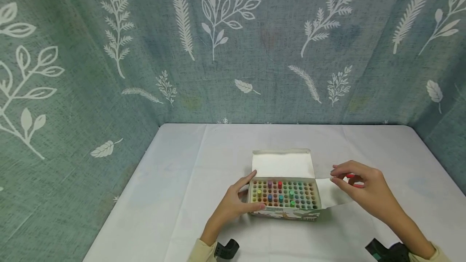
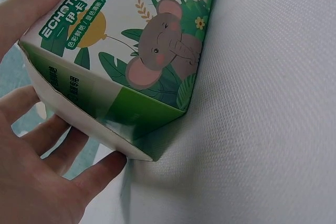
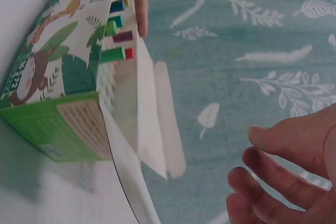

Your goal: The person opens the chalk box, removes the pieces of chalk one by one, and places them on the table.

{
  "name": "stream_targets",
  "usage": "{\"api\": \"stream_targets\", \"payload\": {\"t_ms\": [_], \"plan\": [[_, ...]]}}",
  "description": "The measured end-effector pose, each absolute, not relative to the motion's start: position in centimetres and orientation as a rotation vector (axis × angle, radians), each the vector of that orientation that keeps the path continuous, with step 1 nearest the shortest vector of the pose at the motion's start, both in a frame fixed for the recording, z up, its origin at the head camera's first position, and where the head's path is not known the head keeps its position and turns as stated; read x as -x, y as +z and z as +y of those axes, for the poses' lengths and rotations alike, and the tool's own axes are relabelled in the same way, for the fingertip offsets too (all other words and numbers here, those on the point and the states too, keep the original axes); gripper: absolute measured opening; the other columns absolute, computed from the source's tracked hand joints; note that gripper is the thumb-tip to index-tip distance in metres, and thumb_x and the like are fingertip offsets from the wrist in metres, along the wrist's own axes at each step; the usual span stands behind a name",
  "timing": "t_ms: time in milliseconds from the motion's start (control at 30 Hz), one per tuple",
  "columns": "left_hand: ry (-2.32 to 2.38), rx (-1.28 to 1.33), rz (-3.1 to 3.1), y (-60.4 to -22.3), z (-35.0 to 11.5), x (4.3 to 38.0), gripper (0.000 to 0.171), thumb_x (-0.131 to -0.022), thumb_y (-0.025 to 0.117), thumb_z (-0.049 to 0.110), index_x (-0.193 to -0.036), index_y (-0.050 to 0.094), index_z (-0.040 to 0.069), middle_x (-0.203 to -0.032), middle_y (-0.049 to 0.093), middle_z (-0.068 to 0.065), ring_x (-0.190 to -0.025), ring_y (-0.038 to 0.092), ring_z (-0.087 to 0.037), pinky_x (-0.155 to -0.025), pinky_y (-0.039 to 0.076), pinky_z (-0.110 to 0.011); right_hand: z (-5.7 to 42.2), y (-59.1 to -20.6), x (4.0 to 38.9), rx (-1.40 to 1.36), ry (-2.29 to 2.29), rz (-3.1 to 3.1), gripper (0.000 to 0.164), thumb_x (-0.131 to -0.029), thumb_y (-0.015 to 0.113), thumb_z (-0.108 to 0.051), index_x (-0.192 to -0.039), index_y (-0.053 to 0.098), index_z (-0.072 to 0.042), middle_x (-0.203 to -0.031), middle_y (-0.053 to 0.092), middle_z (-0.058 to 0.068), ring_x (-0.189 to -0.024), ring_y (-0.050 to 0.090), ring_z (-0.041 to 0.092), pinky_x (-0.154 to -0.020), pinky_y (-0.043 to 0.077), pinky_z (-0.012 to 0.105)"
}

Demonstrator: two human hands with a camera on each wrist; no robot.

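A printed cardboard box [image 1: 287, 213] lies on the white table with its lid [image 1: 282, 164] folded back. Inside is a tray with rows of round holes, where several coloured markers stand, among them a red marker [image 1: 280, 184] and a purple marker [image 1: 270, 184]. My left hand [image 1: 233, 205] grips the box's left end, thumb on the front edge, fingers by the raised end flap [image 2: 86, 116]. To the right of the box, my right hand [image 1: 367, 187] is raised with curled fingers; red sticks [image 1: 358, 186] show among them in the head view, their ends hidden.
A white flap [image 1: 331, 193] spreads from the box's right end, under the right hand's side. The table [image 1: 182, 181] has a white cloth with creases. A grey-green curtain [image 1: 269, 51] with white leaves hangs behind and at both sides.
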State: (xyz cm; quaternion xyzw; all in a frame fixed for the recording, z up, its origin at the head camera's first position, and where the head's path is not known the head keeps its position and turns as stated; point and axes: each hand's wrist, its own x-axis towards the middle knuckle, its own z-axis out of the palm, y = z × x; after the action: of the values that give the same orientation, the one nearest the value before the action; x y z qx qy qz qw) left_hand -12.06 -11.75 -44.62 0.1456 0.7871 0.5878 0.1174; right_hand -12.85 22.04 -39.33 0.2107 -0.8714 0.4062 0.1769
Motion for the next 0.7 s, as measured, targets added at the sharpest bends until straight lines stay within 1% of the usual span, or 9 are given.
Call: {"api": "stream_targets", "payload": {"t_ms": [67,133,200,300,367,433,500,600,700], "plan": [[1.726,-0.438,2.306,-45.1,-11.8,12.3,0.087,-0.077,0.08,0.018,-0.149,0.031,0.015,-0.151,0.028,-0.01,-0.136,0.03,-0.031,-0.107,0.034,-0.05,21.7,-39.4,12.8,-0.628,1.148,-2.465,0.031,-0.073,0.079,0.001,-0.088,0.07,-0.024,-0.09,0.066,-0.008,-0.074,0.058,0.002,-0.056,0.05,0.015],[1.731,-0.448,2.311,-45.9,-11.9,12.5,0.088,-0.076,0.081,0.019,-0.149,0.031,0.017,-0.151,0.028,-0.008,-0.136,0.03,-0.031,-0.107,0.034,-0.05,21.3,-39.5,12.8,-0.67,1.148,-2.455,0.031,-0.073,0.079,0.002,-0.089,0.069,-0.024,-0.088,0.065,-0.008,-0.072,0.057,0.002,-0.054,0.05,0.016],[1.726,-0.453,2.327,-46.7,-12.1,12.8,0.088,-0.076,0.081,0.022,-0.149,0.032,0.021,-0.151,0.028,-0.006,-0.136,0.03,-0.029,-0.107,0.034,-0.049,20.9,-39.6,12.8,-0.717,1.162,-2.439,0.032,-0.073,0.078,0.002,-0.089,0.069,-0.024,-0.086,0.065,-0.007,-0.071,0.057,0.003,-0.052,0.049,0.017],[1.723,-0.428,2.342,-47.7,-12.3,13.1,0.087,-0.075,0.082,0.026,-0.147,0.033,0.032,-0.151,0.029,0.0,-0.135,0.032,-0.026,-0.106,0.036,-0.047,20.1,-39.7,13.2,-0.788,1.185,-2.419,0.031,-0.074,0.078,0.003,-0.089,0.069,-0.023,-0.085,0.065,-0.007,-0.071,0.057,0.003,-0.052,0.049,0.017],[1.726,-0.412,2.348,-47.9,-12.3,13.2,0.086,-0.075,0.082,0.029,-0.146,0.034,0.036,-0.15,0.03,0.003,-0.134,0.034,-0.025,-0.105,0.037,-0.045,19.6,-39.7,13.4,-0.836,1.215,-2.408,0.03,-0.075,0.077,0.004,-0.09,0.069,-0.021,-0.086,0.065,-0.008,-0.071,0.058,0.004,-0.052,0.049,0.018],[1.73,-0.403,2.349,-47.9,-12.4,13.2,0.085,-0.075,0.082,0.029,-0.146,0.034,0.037,-0.15,0.03,0.004,-0.134,0.035,-0.024,-0.105,0.038,-0.045,19.0,-39.7,13.6,-0.878,1.242,-2.403,0.03,-0.075,0.077,0.004,-0.09,0.069,-0.02,-0.087,0.065,-0.008,-0.072,0.058,0.004,-0.053,0.05,0.018],[1.731,-0.406,2.344,-47.7,-12.3,13.2,0.086,-0.075,0.082,0.028,-0.146,0.034,0.035,-0.15,0.03,0.003,-0.135,0.034,-0.023,-0.106,0.037,-0.044,18.6,-39.8,13.7,-0.912,1.267,-2.402,0.03,-0.075,0.077,0.004,-0.091,0.068,-0.02,-0.087,0.065,-0.008,-0.072,0.058,0.005,-0.054,0.051,0.019],[1.738,-0.417,2.324,-46.9,-12.1,12.9,0.087,-0.075,0.082,0.024,-0.148,0.034,0.026,-0.151,0.03,-0.001,-0.135,0.032,-0.025,-0.106,0.036,-0.045,18.0,-40.0,13.6,-0.944,1.264,-2.425,0.033,-0.074,0.077,0.004,-0.091,0.067,-0.023,-0.087,0.064,-0.008,-0.074,0.059,0.004,-0.055,0.052,0.02],[1.746,-0.431,2.309,-45.8,-11.9,12.5,0.088,-0.076,0.082,0.021,-0.149,0.033,0.017,-0.151,0.03,-0.007,-0.135,0.032,-0.028,-0.106,0.035,-0.048,17.5,-40.3,13.6,-0.965,1.24,-2.462,0.034,-0.074,0.076,0.005,-0.092,0.067,-0.023,-0.088,0.064,-0.008,-0.074,0.057,0.003,-0.055,0.052,0.021]]}}
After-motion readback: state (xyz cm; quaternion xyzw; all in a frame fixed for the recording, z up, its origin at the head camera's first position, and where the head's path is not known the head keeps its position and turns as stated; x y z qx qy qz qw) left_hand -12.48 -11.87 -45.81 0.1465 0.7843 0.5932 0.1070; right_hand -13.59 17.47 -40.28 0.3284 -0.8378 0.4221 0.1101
